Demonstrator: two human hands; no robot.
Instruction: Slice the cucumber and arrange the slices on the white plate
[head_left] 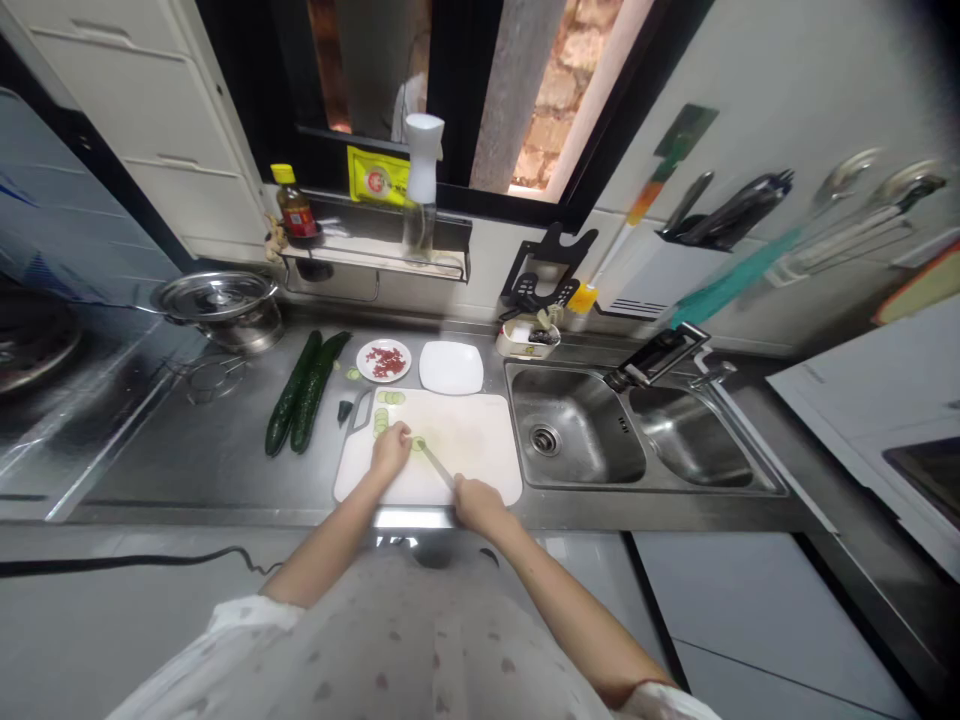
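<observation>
My right hand (481, 506) is closed round the handle of a knife (439, 464), whose tip points forward and left over the white cutting board (480, 460). At the tip a pale green cucumber slice (417, 443) lies on the board. My left hand (391, 452) is beside this slice with its fingers curled together; whatever they may hold is too small to make out. More cucumber slices (391, 397) lie along the board's upper left, some partly behind my left hand. Two whole cucumbers (309, 395) rest on the counter to the left, and a dark green end piece (344, 412) sits by the board handle.
Behind the board stand a plate of chopped red pieces (385, 360) and a white square plate (451, 368). A double sink (577, 425) with a faucet (660, 358) is on the right. A lidded steel pot (225, 305) and wire rack (214, 378) stand left.
</observation>
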